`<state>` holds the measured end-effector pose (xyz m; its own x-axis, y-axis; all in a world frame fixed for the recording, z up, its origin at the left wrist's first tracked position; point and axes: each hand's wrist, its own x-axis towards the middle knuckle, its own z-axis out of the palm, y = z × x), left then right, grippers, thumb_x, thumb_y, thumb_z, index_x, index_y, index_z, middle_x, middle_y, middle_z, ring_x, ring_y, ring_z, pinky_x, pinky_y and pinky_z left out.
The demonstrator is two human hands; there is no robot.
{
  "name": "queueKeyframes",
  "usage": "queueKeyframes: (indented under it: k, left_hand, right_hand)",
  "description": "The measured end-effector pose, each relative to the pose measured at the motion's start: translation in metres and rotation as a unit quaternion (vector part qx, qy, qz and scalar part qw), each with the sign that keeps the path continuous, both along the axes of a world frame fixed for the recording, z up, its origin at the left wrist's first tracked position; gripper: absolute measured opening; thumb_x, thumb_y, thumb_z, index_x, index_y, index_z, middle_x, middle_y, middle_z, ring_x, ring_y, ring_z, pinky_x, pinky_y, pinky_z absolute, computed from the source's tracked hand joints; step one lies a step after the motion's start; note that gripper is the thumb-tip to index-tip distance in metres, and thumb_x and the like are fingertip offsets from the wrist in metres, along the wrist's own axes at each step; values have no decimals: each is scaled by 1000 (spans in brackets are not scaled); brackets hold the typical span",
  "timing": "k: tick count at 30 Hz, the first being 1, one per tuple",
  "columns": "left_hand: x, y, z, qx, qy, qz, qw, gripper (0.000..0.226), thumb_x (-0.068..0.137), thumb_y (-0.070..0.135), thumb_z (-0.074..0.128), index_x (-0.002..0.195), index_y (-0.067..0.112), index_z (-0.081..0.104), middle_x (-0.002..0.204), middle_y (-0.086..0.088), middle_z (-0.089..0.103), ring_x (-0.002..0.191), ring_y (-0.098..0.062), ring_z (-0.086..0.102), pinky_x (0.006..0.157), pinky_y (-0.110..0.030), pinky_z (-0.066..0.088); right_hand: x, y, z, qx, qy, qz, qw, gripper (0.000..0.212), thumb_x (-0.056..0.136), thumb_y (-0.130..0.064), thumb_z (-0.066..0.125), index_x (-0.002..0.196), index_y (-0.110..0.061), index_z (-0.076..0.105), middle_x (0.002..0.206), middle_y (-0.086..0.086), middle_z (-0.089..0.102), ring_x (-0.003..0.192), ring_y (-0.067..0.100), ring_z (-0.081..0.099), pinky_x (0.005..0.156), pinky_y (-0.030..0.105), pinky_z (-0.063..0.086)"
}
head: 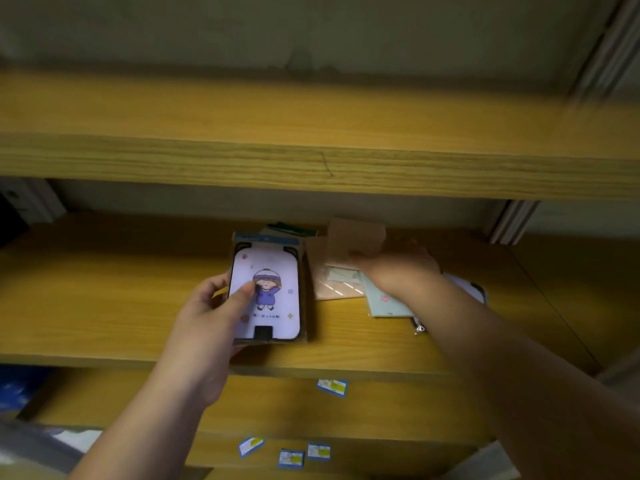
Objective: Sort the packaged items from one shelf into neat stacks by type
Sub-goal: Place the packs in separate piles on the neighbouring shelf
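My left hand (216, 306) grips a boxed phone case (273, 299) printed with a cartoon child in a blue hat; my thumb lies across its front. The box sits at the front of the middle wooden shelf (104, 306), on top of other flat packages. My right hand (391, 268) reaches over a loose pile to the right and holds a brown cardboard package (356, 240) tilted up. Beneath that hand lie a clear-wrapped pinkish packet (336, 285), a pale green case (388, 304) and a light purple case (467, 285), partly hidden by my arm.
An upper shelf board (311, 161) overhangs the work area. The lower shelf edges carry small blue and yellow price labels (332, 387). A metal upright (512, 220) stands at the right back. Blue and grey items (17, 389) lie at the lower left.
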<state>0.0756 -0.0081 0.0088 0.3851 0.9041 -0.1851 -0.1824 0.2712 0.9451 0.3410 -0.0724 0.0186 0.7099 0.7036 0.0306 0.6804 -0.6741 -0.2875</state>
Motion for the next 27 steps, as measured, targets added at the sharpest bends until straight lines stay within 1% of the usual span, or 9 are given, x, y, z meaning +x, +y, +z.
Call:
queueKeyframes:
  k: [3,5,7,10,13,19,21,23,27]
  left_hand:
    - [-5,-7,3,-9,-5,27,1000,23,91,17,68,113,21,64,92,-7,79,74,-23,76,52,-33,58]
    - [-8,-9,3,-14,-4,29,999,22,92,17,67,113,20,64,95,-9,79,75,-24,76,53,-33,58]
    - [-10,-9,3,-20,-9,27,999,21,93,16,66,113,18,64,98,-12,78,78,-25,76,54,-34,59]
    - [-11,-11,5,-27,-19,28,999,21,92,15,66,113,15,62,103,-17,76,80,-27,75,61,-38,62]
    - [-12,-11,6,-33,-36,10,999,21,92,14,66,112,18,61,98,-15,78,76,-25,76,56,-36,62]
    - [-2,-12,8,-29,-44,-16,998,24,95,16,63,118,19,59,101,-13,78,80,-24,77,59,-38,62]
    - [4,-14,8,-27,-46,-18,998,29,96,17,61,125,18,57,106,-12,77,86,-25,76,68,-42,62]
    - [10,-18,7,-32,-49,-24,998,29,98,17,59,127,16,57,108,-10,77,90,-25,76,67,-40,61]
    - [30,-33,4,-52,-46,-69,995,23,99,17,57,121,14,60,104,-9,78,91,-25,76,61,-37,61]
  right_hand:
    - [4,10,-5,30,-9,-1,1000,74,67,-86,49,105,-23,61,90,-4,62,69,10,50,55,25,35]
    - [6,11,-3,44,50,16,998,62,65,-82,58,86,-24,61,71,-9,59,54,6,56,35,16,33]
    - [8,11,0,43,131,18,990,49,66,-75,68,80,-29,58,68,-7,59,55,7,59,27,13,30]
    - [8,9,5,67,246,-15,967,40,73,-61,75,79,-28,55,64,-5,55,51,7,51,27,10,27]
    - [4,9,10,138,308,-60,940,31,81,-44,72,89,-17,60,44,-4,48,27,5,38,33,13,28]
    - [-21,-23,24,267,455,-57,848,29,97,-27,58,115,-4,61,79,12,66,46,13,55,44,27,42]
    - [-23,-43,25,348,471,-81,807,22,97,-19,58,114,-4,61,88,16,63,45,13,57,39,26,38]
    - [-22,-68,25,395,468,-125,781,11,96,-18,59,103,-9,59,77,17,62,43,16,54,38,26,34]
    - [-19,-125,20,412,433,-126,792,14,98,-31,57,102,-18,60,52,-2,64,37,11,53,34,24,40]
